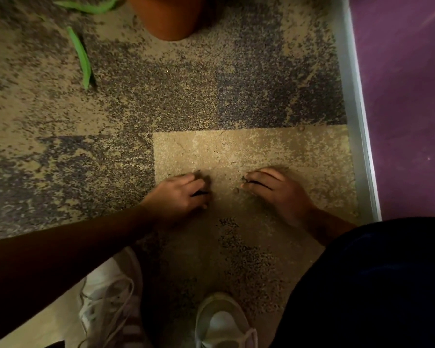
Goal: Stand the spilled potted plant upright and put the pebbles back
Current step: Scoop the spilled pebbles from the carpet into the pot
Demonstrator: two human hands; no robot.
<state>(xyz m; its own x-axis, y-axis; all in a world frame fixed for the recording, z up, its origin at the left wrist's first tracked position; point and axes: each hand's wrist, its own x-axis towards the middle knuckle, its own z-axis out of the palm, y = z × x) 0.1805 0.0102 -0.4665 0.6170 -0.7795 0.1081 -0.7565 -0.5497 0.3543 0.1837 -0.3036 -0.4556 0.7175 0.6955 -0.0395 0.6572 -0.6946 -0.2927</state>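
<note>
Head view looks down at a carpet [236,96]. Far from the orange pot [170,17], both hands press on a tan patch. Left hand [178,195] and right hand [274,189] are curled, fingertips pinching at tiny bits; I cannot tell what they hold. Pebbles this small look light and hard, so pinch each one. Judging by its look, the pot is heavy and breakable; hold its sides.

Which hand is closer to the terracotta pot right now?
Left. The left hand is below the terracotta pot, almost in line with it; the right hand sits further right, toward the metal strip.
</note>
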